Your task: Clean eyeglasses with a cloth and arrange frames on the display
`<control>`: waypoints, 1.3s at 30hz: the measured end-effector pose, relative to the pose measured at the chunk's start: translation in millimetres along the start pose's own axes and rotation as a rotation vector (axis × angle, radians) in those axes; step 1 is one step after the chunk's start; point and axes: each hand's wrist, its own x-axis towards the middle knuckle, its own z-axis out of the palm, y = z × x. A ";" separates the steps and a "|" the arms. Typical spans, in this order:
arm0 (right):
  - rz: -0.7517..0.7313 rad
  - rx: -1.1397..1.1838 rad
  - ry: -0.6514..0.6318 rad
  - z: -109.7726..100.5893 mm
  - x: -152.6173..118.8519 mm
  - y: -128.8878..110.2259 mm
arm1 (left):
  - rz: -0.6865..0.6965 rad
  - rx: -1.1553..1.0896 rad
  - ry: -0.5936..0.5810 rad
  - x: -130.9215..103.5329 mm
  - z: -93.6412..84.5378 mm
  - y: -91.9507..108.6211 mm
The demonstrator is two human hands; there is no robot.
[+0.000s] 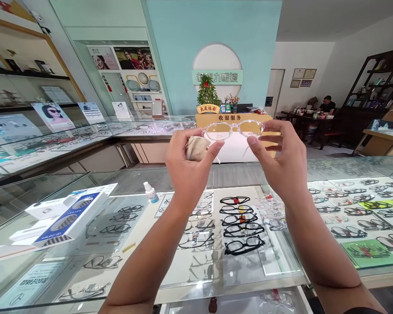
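A pair of clear-framed glasses [235,126] is held up level above the glass display counter, between both hands. My left hand [191,159] has its fingers closed on the left end of the frame and also holds a bunched beige cloth [197,148] against the palm. At the other end, my right hand [281,152] pinches the frame's edge between thumb and fingers. Both lenses carry faint printed marks. Below the hands, black-framed glasses [242,230] lie in a column inside the counter.
A white and blue box [68,218] and a small white bottle [150,192] stand on the glass counter [203,285]. An open drawer [245,304] shows at the bottom edge. Beyond are a cashier desk [216,148] and a seated person [327,105] at the back right.
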 end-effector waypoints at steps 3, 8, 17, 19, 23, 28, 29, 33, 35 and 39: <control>0.008 -0.005 -0.015 0.9 -0.7 0.0 | 0.030 0.013 0.014 -0.7 0.3 -0.2; 0.013 0.007 -0.029 1.7 -1.8 1.6 | 0.045 0.002 0.025 -1.3 -0.1 0.5; -0.012 0.006 -0.049 -0.3 -1.5 3.3 | 0.048 0.065 0.002 1.8 -2.2 1.1; -0.013 0.004 -0.052 -0.7 -1.2 1.8 | 0.050 0.061 -0.002 2.4 -3.4 1.8; 0.007 -0.002 -0.049 -0.1 -1.7 -2.3 | 0.050 0.060 0.007 2.2 -5.9 3.4; 0.009 0.010 -0.037 0.1 -2.4 -3.7 | 0.041 0.033 0.010 1.2 -7.0 5.4; 0.007 0.014 -0.038 -0.3 -2.4 -3.6 | 0.039 0.034 0.007 1.0 -7.1 5.9; 0.009 0.027 -0.047 -2.6 -2.0 -4.2 | 0.052 0.059 -0.001 0.3 -7.5 7.2; 0.017 0.030 -0.051 -3.6 -1.7 -5.0 | 0.069 0.052 0.004 -0.1 -7.7 7.1; 0.029 0.048 -0.061 -4.9 -1.1 -6.5 | 0.097 0.059 0.006 -0.7 -7.1 6.9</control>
